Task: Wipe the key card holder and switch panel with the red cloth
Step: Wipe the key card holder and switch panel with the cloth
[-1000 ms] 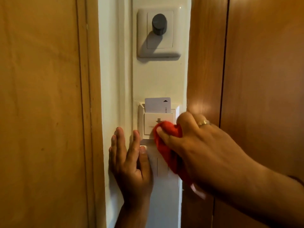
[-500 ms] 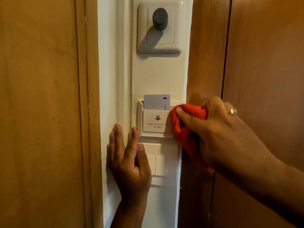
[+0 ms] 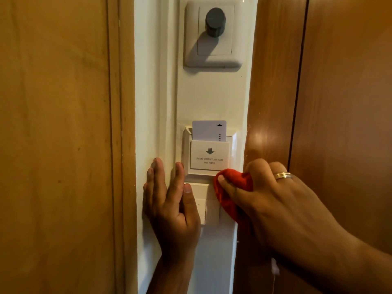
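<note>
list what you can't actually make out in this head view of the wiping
- Right side of the switch panel: hidden by the red cloth and right hand.
- Its left edge: covered by the left hand.
- Lower part of the key card: inside the key card holder.

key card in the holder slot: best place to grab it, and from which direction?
Pinch the key card by its exposed upper portion, fingers on front and back faces, coming from above and lifting straight up. Its lower part sits inside the key card holder, and its printed arrow points up along the slot.
</note>
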Demonstrator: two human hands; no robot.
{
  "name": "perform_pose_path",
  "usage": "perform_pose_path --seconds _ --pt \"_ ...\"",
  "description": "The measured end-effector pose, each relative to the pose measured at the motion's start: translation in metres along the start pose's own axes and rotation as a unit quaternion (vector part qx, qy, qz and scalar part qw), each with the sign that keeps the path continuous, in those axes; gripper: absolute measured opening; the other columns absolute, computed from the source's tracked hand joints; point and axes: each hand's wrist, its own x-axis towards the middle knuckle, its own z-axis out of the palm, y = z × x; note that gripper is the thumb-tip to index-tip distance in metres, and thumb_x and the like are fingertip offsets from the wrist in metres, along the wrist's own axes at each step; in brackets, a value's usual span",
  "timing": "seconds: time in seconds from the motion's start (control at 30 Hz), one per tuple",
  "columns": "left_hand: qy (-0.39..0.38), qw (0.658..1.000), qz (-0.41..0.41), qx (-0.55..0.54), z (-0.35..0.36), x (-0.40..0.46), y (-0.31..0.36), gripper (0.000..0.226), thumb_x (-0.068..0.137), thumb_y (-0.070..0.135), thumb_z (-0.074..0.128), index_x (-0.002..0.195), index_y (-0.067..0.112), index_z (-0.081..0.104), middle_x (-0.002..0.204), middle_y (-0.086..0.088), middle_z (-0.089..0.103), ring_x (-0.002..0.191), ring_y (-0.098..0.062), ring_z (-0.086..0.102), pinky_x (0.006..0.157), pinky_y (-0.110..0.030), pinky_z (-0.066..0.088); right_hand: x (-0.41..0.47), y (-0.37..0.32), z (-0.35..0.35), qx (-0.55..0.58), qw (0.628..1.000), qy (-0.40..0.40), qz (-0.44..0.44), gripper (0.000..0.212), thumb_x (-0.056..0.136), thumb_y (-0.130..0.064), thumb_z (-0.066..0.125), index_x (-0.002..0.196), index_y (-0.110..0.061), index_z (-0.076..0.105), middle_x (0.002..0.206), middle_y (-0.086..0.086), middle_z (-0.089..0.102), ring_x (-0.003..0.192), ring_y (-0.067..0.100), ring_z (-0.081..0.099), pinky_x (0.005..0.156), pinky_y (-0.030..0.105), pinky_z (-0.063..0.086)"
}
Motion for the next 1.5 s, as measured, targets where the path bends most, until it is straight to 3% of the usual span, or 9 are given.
perform_pose_path --seconds 0.13,0.37,0.57,0.73,0.83,0.97,1.1,1.33,1.5 --pt "-0.011 1.000 0.001 0.002 0.000 -0.003 0.000 0.037 0.100 0.024 0.045 0.136 0.021 0.050 0.153 -0.007 0.040 0.146 -0.027 0.034 0.121 -0.035 0.023 0.011 -0.015 0.002 -0.003 1.000 -0.007 0.002 0.048 0.074 -0.027 0.066 0.119 -0.013 0.055 0.091 0.016 0.053 0.068 0.029 0.049 0.051 0.035 0.046" --pt "-0.006 1.000 -0.002 -0.001 0.000 0.000 0.002 0.037 0.099 0.024 0.045 0.135 0.019 0.052 0.152 -0.011 0.042 0.146 -0.028 0.036 0.121 -0.038 0.026 0.005 -0.002 -0.004 -0.001 1.000 -0.022 0.015 0.056 0.065 -0.032 0.071 0.117 -0.015 0.058 0.085 0.015 0.055 0.064 0.028 0.050 0.047 0.034 0.047" --pt "-0.028 1.000 -0.009 -0.002 -0.002 -0.001 0.001 0.041 0.096 0.026 0.050 0.137 0.021 0.051 0.154 -0.009 0.039 0.147 -0.029 0.032 0.122 -0.041 0.023 0.023 -0.025 -0.006 0.030 0.999 -0.033 -0.006 0.043 0.076 -0.039 0.058 0.111 -0.016 0.059 0.090 0.012 0.055 0.069 0.024 0.049 0.053 0.032 0.045" --pt "-0.008 1.000 0.002 0.005 -0.001 0.001 0.000 0.037 0.100 0.027 0.043 0.135 0.020 0.052 0.152 -0.010 0.042 0.145 -0.027 0.036 0.120 -0.038 0.027 0.014 0.011 -0.016 -0.025 0.999 -0.010 0.025 0.064 0.059 -0.047 0.066 0.116 -0.021 0.060 0.085 0.012 0.056 0.066 0.026 0.054 0.047 0.030 0.047" --pt "-0.002 1.000 0.007 0.008 0.000 0.000 0.002 0.036 0.101 0.032 0.041 0.134 0.020 0.053 0.150 -0.010 0.045 0.144 -0.027 0.039 0.118 -0.044 0.031 0.020 0.025 -0.021 -0.040 0.997 -0.003 0.063 0.074 0.058 -0.045 0.076 0.124 -0.022 0.054 0.092 0.012 0.055 0.073 0.028 0.054 0.051 0.032 0.049" --pt "-0.005 1.000 0.002 0.006 0.000 0.000 0.000 0.037 0.101 0.031 0.042 0.134 0.020 0.053 0.152 -0.009 0.043 0.145 -0.025 0.036 0.120 -0.038 0.026 0.021 0.018 -0.018 -0.014 0.995 -0.032 0.097 0.089 0.053 -0.047 0.080 0.131 -0.020 0.045 0.100 0.013 0.051 0.082 0.029 0.051 0.058 0.034 0.051" --pt "-0.003 1.000 0.006 0.008 0.000 0.000 -0.001 0.037 0.102 0.034 0.041 0.135 0.021 0.053 0.152 -0.009 0.043 0.146 -0.024 0.036 0.120 -0.039 0.027 0.003 0.014 -0.008 -0.019 0.998 -0.020 0.054 0.075 0.055 -0.047 0.076 0.122 -0.020 0.056 0.089 0.011 0.057 0.069 0.025 0.055 0.050 0.029 0.049" --pt "-0.006 1.000 0.003 0.004 0.000 -0.001 -0.002 0.038 0.101 0.033 0.042 0.134 0.019 0.054 0.153 -0.008 0.041 0.146 -0.022 0.035 0.121 -0.038 0.026 0.011 0.024 -0.013 -0.029 0.997 -0.023 0.074 0.078 0.055 -0.042 0.076 0.125 -0.018 0.052 0.093 0.012 0.052 0.073 0.027 0.050 0.052 0.032 0.048" --pt "0.002 1.000 0.007 0.006 0.001 -0.001 0.000 0.038 0.101 0.033 0.042 0.134 0.019 0.054 0.152 -0.009 0.043 0.145 -0.024 0.036 0.121 -0.038 0.027 0.012 0.030 -0.017 -0.047 0.998 0.002 0.041 0.060 0.068 -0.036 0.054 0.124 -0.016 0.054 0.094 0.016 0.054 0.072 0.030 0.051 0.050 0.037 0.048"
